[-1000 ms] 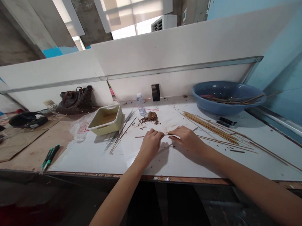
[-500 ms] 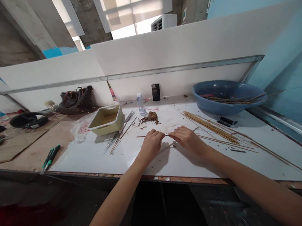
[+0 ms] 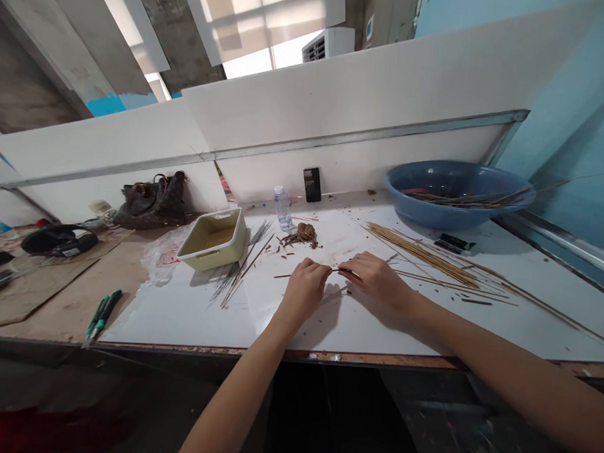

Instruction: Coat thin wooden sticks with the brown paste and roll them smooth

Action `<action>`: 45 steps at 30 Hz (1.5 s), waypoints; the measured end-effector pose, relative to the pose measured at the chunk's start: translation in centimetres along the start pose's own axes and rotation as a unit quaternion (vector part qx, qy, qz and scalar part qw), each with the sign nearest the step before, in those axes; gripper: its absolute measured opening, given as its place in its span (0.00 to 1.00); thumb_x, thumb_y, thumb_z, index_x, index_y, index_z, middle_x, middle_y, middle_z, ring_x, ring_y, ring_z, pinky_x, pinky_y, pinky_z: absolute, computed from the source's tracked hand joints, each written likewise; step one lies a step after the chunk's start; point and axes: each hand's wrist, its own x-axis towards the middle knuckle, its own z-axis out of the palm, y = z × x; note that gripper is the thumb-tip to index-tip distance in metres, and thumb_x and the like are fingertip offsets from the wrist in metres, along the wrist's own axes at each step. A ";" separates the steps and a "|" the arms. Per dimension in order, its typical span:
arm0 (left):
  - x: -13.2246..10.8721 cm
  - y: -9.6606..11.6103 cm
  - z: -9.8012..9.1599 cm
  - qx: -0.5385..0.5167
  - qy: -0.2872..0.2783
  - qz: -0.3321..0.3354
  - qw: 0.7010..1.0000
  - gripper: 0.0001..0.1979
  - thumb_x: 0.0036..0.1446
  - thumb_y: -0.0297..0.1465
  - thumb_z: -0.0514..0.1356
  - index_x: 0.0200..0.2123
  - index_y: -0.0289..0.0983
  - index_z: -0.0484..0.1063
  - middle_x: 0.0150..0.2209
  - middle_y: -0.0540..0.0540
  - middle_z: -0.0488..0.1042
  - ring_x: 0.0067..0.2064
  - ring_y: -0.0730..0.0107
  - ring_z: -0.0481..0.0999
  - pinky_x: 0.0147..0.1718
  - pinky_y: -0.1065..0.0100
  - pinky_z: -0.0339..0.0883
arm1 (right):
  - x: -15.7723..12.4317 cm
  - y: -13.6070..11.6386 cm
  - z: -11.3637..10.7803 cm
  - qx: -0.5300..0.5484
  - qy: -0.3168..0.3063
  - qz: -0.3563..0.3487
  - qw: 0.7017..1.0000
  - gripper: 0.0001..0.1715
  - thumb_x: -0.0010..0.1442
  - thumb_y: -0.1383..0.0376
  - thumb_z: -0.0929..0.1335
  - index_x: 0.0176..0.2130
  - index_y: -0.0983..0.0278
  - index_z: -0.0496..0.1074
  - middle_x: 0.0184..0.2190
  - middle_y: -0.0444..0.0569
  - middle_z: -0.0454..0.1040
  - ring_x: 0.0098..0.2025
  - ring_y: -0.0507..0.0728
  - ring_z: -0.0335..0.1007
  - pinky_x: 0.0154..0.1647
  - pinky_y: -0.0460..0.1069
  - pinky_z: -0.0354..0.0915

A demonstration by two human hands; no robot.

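Note:
Between my two hands runs a thin brown stick [image 3: 282,276], held level a little above the white board [image 3: 278,319]. My left hand [image 3: 308,280] pinches it, and its tip pokes out to the left. Close by on the right, my right hand [image 3: 367,276] grips the same stick with bent fingers; a short stretch shows between the hands. Past my left hand lies a crumbly brown clay-like lump [image 3: 306,233] with small bits around it. A bundle of thin tan sticks [image 3: 423,255] rests to the right of my right hand.
A blue basin [image 3: 452,216] with sticks stands at the back right. Left of my hands are a water bottle [image 3: 283,209], a yellow-green tub [image 3: 211,259] and thin wires [image 3: 224,284]. A phone [image 3: 312,185] leans on the partition. Green-black cutters [image 3: 102,316] lie far left.
Almost nothing differs. Both hands keep hold of the stick in the same place, with only slight finger movement.

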 end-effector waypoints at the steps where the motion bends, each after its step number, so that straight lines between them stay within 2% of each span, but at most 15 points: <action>1: 0.0 0.0 0.0 -0.003 0.001 0.000 1.000 0.09 0.77 0.26 0.61 0.45 0.39 0.82 0.40 0.42 0.86 0.47 0.54 0.78 0.47 0.57 0.74 | 0.0 0.0 -0.1 0.001 0.000 0.002 1.000 0.11 0.77 0.65 0.69 0.52 0.61 0.83 0.42 0.56 0.87 0.44 0.66 0.83 0.49 0.62 0.77; 10: 0.1 0.2 -0.1 0.004 0.006 0.006 1.000 0.10 0.78 0.26 0.60 0.44 0.38 0.82 0.39 0.42 0.84 0.46 0.54 0.78 0.46 0.57 0.74 | 0.1 -0.3 -0.6 -0.002 -0.031 -0.018 0.999 0.12 0.77 0.69 0.68 0.51 0.62 0.83 0.40 0.55 0.87 0.41 0.66 0.81 0.46 0.62 0.75; 18: 0.0 0.1 -0.4 0.009 0.021 0.003 1.000 0.09 0.79 0.27 0.58 0.49 0.39 0.81 0.42 0.42 0.85 0.48 0.55 0.79 0.47 0.57 0.74 | 0.2 -0.2 0.1 -0.022 0.007 0.007 1.000 0.13 0.78 0.63 0.70 0.57 0.62 0.81 0.49 0.58 0.88 0.49 0.68 0.84 0.53 0.65 0.77; 26: 0.0 0.2 -0.2 -0.009 0.019 -0.006 1.000 0.08 0.79 0.27 0.58 0.50 0.40 0.79 0.42 0.43 0.85 0.48 0.55 0.79 0.47 0.57 0.75 | 0.3 -0.5 -0.3 -0.012 0.008 0.011 1.000 0.11 0.79 0.64 0.68 0.51 0.61 0.81 0.43 0.55 0.87 0.44 0.65 0.82 0.49 0.61 0.75; 32: 0.0 0.3 -0.3 -0.012 0.012 -0.010 1.000 0.09 0.79 0.26 0.57 0.49 0.39 0.78 0.41 0.43 0.83 0.47 0.55 0.79 0.46 0.58 0.74 | 0.1 -0.7 -0.4 -0.007 -0.008 0.003 1.000 0.12 0.78 0.65 0.68 0.51 0.61 0.83 0.42 0.54 0.87 0.43 0.65 0.81 0.48 0.61 0.74; 39: -0.1 0.2 -0.1 -0.022 0.022 0.003 0.999 0.07 0.79 0.26 0.59 0.49 0.39 0.78 0.42 0.44 0.84 0.47 0.55 0.78 0.46 0.58 0.74 | 0.0 -0.3 -0.1 -0.008 0.005 -0.005 1.000 0.12 0.78 0.66 0.69 0.52 0.60 0.84 0.41 0.52 0.88 0.41 0.65 0.81 0.47 0.61 0.74; 45: -0.1 0.0 0.0 -0.015 0.031 0.008 0.999 0.07 0.79 0.26 0.59 0.48 0.39 0.78 0.42 0.43 0.85 0.48 0.54 0.79 0.46 0.57 0.75 | 0.2 -0.1 -0.2 -0.011 0.021 0.006 1.000 0.15 0.77 0.63 0.72 0.59 0.64 0.81 0.50 0.58 0.88 0.49 0.68 0.84 0.53 0.64 0.78</action>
